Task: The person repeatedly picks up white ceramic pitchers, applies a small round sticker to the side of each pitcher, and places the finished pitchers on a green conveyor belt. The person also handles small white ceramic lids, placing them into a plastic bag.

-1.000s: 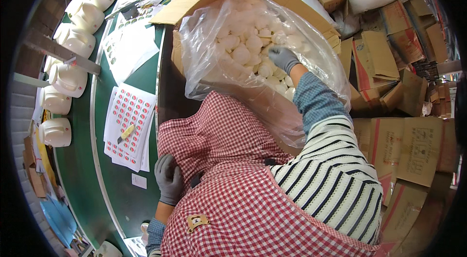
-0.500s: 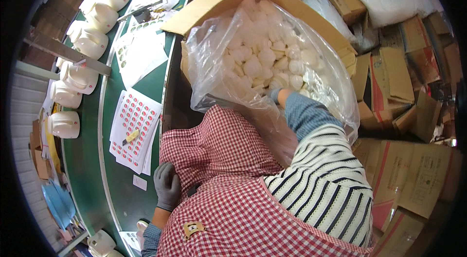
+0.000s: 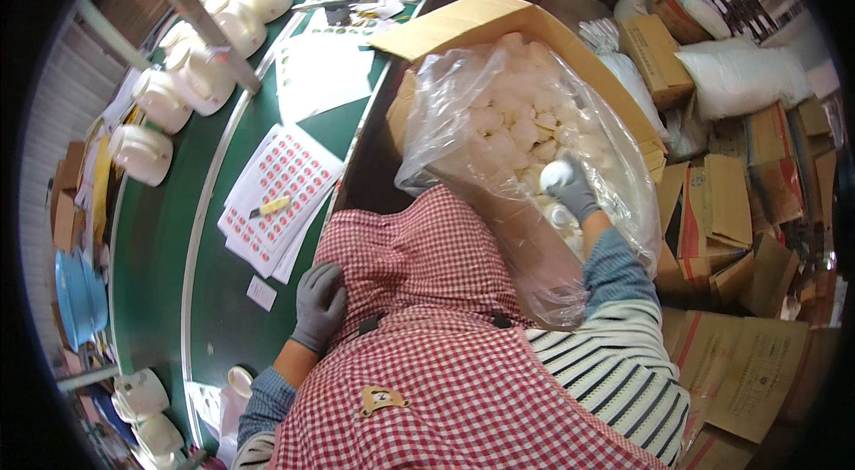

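My right hand (image 3: pixel 577 192), in a grey glove, grips a small white rounded plastic part (image 3: pixel 556 174) above the open bag. The clear plastic bag (image 3: pixel 445 87) lines a large cardboard box (image 3: pixel 481 12) and holds a heap of similar off-white parts (image 3: pixel 508 127). Near that hand lies another white part (image 3: pixel 560 216). My left hand (image 3: pixel 319 305), also gloved in grey, rests by the bench edge against the checked apron (image 3: pixel 419 265). Its fingers are loosely bent and nothing shows in them.
Along the left runs a green bench (image 3: pixel 160 265) with a row of cream kettle-like bodies (image 3: pixel 200 78). Sticker sheets (image 3: pixel 280 194) lie on it under a yellow cutter (image 3: pixel 272 206). Cardboard boxes (image 3: pixel 739 372) and a white sack (image 3: pixel 739 78) crowd the right side.
My right hand has come up out of the heap and toward the right, with a white part now in its grip. My left hand stays by the bench edge. The whole view has shifted.
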